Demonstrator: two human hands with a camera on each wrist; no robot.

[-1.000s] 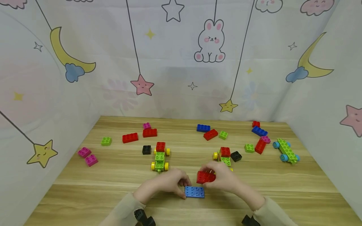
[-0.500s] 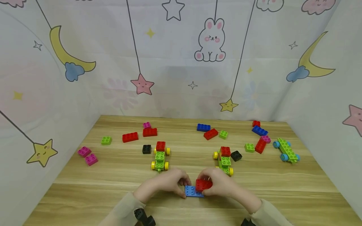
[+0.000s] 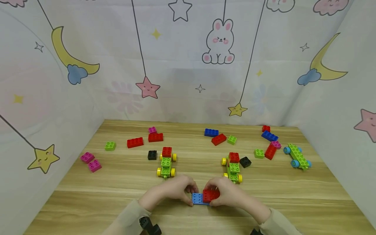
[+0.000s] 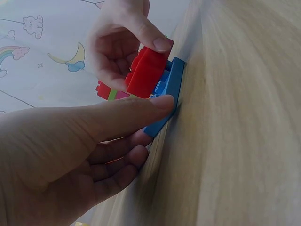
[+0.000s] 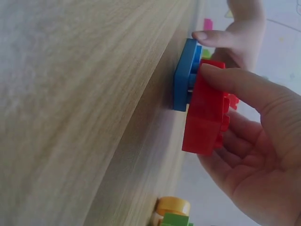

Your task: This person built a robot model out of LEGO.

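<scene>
A light-blue flat plate brick point(image 3: 197, 197) lies on the table near its front. Thumb and fingers of my left hand point(image 3: 178, 190) pinch its left end. My right hand point(image 3: 225, 192) grips a red brick point(image 3: 210, 196) by its front and back sides, over the plate's right part. Seen from the right wrist, the red brick point(image 5: 204, 113) overhangs one end of the blue plate point(image 5: 184, 77), whose studs show in between. From the left wrist, the red brick point(image 4: 146, 73) looks slightly tilted to the plate point(image 4: 174, 82). Whether any studs are engaged, I cannot tell.
Two green cars with yellow wheels, left point(image 3: 166, 163) and right point(image 3: 234, 167), stand behind the hands. A green base with blue wheels point(image 3: 298, 156) is far right. Black bricks point(image 3: 152, 155) and several red, pink, green and dark-blue bricks point(image 3: 211, 132) lie farther back.
My right hand has brought the red brick left and down, from behind and right of the blue plate to over its right part. The left hand stays at the plate's left end.
</scene>
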